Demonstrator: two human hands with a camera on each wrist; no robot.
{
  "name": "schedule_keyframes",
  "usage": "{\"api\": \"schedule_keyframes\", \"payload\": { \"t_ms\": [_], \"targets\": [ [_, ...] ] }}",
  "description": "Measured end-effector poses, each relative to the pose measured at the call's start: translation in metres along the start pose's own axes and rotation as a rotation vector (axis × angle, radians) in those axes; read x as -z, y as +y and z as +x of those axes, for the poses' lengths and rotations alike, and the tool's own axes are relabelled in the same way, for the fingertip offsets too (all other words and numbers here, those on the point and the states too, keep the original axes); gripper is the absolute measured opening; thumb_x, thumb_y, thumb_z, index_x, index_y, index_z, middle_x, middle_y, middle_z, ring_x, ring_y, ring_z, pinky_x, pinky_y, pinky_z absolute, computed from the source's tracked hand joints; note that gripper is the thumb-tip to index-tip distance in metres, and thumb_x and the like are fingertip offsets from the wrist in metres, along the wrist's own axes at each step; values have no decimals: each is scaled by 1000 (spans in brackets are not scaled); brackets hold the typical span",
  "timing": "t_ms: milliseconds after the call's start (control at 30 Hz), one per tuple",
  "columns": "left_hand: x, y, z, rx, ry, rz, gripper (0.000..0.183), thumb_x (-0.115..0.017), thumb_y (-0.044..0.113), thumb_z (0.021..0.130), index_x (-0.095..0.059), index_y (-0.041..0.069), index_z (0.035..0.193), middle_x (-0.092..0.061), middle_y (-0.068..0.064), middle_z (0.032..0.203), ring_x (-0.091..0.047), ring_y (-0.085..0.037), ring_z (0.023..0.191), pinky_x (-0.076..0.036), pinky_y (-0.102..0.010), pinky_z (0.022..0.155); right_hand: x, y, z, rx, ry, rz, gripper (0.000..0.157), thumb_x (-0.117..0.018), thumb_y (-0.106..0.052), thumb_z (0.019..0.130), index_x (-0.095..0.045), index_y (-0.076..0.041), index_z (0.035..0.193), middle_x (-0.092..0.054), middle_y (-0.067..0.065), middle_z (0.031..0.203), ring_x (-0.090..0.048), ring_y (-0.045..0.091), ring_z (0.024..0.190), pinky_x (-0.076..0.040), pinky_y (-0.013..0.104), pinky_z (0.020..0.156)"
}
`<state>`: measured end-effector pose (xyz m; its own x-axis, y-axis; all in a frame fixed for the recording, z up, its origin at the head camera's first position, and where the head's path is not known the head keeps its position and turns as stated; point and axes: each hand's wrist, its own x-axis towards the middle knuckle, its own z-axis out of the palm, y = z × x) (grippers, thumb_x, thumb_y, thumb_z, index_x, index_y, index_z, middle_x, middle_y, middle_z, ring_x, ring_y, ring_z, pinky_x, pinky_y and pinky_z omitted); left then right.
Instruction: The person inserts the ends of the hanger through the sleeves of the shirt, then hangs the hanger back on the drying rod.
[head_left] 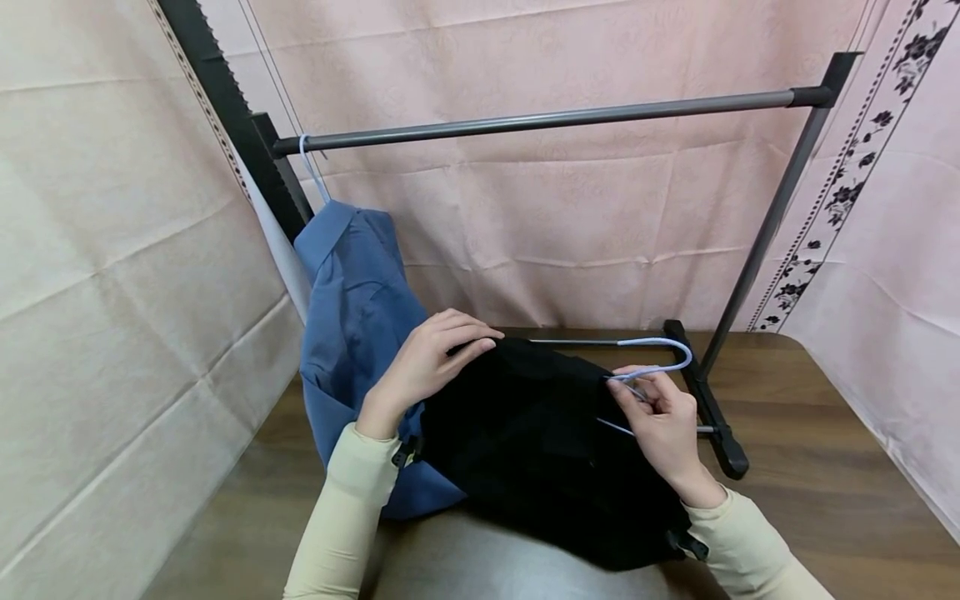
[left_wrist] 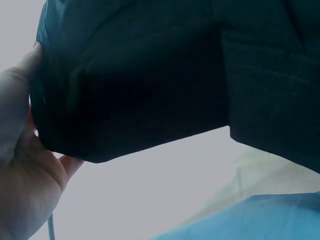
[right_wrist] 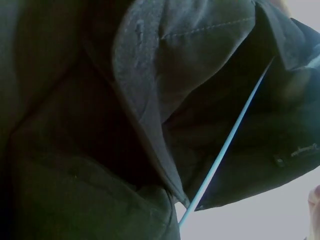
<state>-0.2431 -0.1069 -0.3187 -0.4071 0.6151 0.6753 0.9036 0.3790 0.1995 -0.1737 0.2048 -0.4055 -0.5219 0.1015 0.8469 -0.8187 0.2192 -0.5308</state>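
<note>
Black button-up cloth, a garment [head_left: 525, 442], lies bunched between both hands in the head view. My left hand [head_left: 442, 354] grips its upper left edge, the thumb on one side and fingers behind the cloth in the left wrist view. My right hand [head_left: 663, 425] pinches a pale blue hanger [head_left: 667, 341] near the base of its hook, which curves out to the right. Part of the hanger is hidden in the garment; a thin straight bar [right_wrist: 220, 155] of it shows among the folds in the right wrist view. A buttonhole [right_wrist: 140, 30] shows on the garment's edge.
A blue shirt [head_left: 352, 308] hangs at the left end of the rack's rail [head_left: 540, 121], its lower part behind the left forearm and black garment. The rack's right foot [head_left: 720, 433] stands on the wooden tabletop [head_left: 817, 417]. Pale cloth [head_left: 562, 208] hangs behind.
</note>
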Motion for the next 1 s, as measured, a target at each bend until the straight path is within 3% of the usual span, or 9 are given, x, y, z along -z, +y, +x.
{"api": "schedule_keyframes", "payload": {
  "t_ms": [133,200,333,400,533,733,867,967,1000],
  "targets": [
    [-1,4,3,-46,56,16,17,-70,17,97,-77,14,112,-74,3,106,-63,-15,99,-47,-35,89,-2,-4,3,1,-39,-2,24,-68,28,76,-67,11,94,-74,-5,94,-47,-7,59,-32,15,45],
    [-2,7,5,-61,88,21,16,-70,18,97,-78,14,110,-74,4,104,-63,-14,97,-47,-35,88,-5,-10,5,8,-52,-38,26,-69,26,76,-68,9,95,-72,-5,86,-41,-7,54,-29,17,42],
    [-5,16,11,-95,149,10,17,-66,24,100,-79,14,107,-74,5,103,-64,-12,95,-47,-31,85,-11,-21,8,51,-62,-154,24,-73,18,76,-69,5,96,-49,-8,60,-27,-6,49,-21,16,43],
    [-7,22,15,-124,177,11,22,-63,27,102,-79,14,106,-75,5,102,-64,-11,94,-47,-30,84,-12,-19,7,78,-70,-203,26,-74,16,76,-71,3,99,-36,-8,56,-26,-7,50,-20,14,45],
    [-11,36,24,-187,218,11,28,-59,30,104,-79,12,105,-75,4,100,-65,-11,92,-48,-27,81,-13,-8,6,91,-104,-267,34,-74,12,76,-73,-2,107,-31,-11,57,-25,-8,52,-20,13,47],
    [-17,62,36,-286,242,11,22,-63,25,102,-79,12,107,-75,2,100,-66,-11,91,-50,-27,82,-16,-6,4,68,-168,-318,44,-67,15,79,-73,-7,117,-35,-12,58,-30,-4,50,-27,15,47],
    [-29,85,39,-355,225,42,18,-69,23,98,-79,13,109,-75,2,100,-66,-11,91,-51,-25,84,-18,-8,1,100,-164,-325,47,-60,19,73,-71,-2,113,-43,-10,57,-34,-3,50,-31,16,46],
    [-41,100,36,-390,215,55,19,-73,22,95,-79,13,110,-74,1,99,-66,-10,89,-50,-22,86,-18,-9,-3,131,-146,-314,32,-63,11,76,-68,2,106,-54,-5,58,-39,-2,52,-35,18,47],
    [-45,104,35,-401,217,67,19,-74,22,94,-79,13,110,-74,2,98,-66,-10,89,-50,-21,87,-19,-9,-4,140,-137,-311,19,-66,4,84,-67,3,103,-56,-3,59,-41,-1,52,-36,18,47]
  ]
}}
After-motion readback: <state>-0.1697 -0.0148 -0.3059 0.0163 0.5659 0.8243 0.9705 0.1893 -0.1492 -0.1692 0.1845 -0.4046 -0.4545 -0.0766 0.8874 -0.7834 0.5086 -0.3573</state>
